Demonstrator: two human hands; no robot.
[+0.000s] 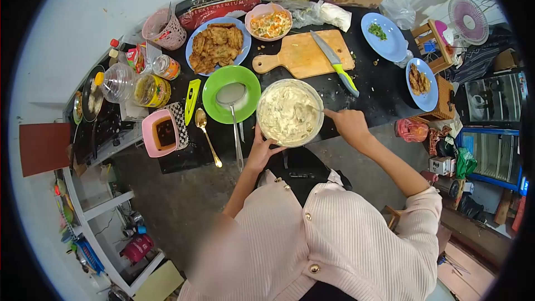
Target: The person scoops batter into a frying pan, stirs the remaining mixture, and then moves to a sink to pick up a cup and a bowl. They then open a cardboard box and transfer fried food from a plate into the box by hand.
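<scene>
A round bowl (319, 126) of pale, thick batter (287, 110) with bits in it stands at the table's near edge. My left hand (263, 148) grips its lower left side, thumb along the outside. On the right side, my right hand (351, 127) is closed around a thin-handled utensil (320, 110) whose end is sunk in the batter, so its head is hidden. Left of the batter is a green bowl (210, 92) with a metal strainer (231, 95) resting in it. A wooden cutting board (304, 56) with a yellow-green-handled knife (334, 58) lies beyond.
Fried pieces fill a blue plate (243, 50) behind the green bowl; a pink bowl (285, 10) holds shredded vegetables. A gold spoon (208, 136), green peeler (191, 100) and pink container (149, 144) of dark liquid lie left. Two blue plates (390, 49) stand right.
</scene>
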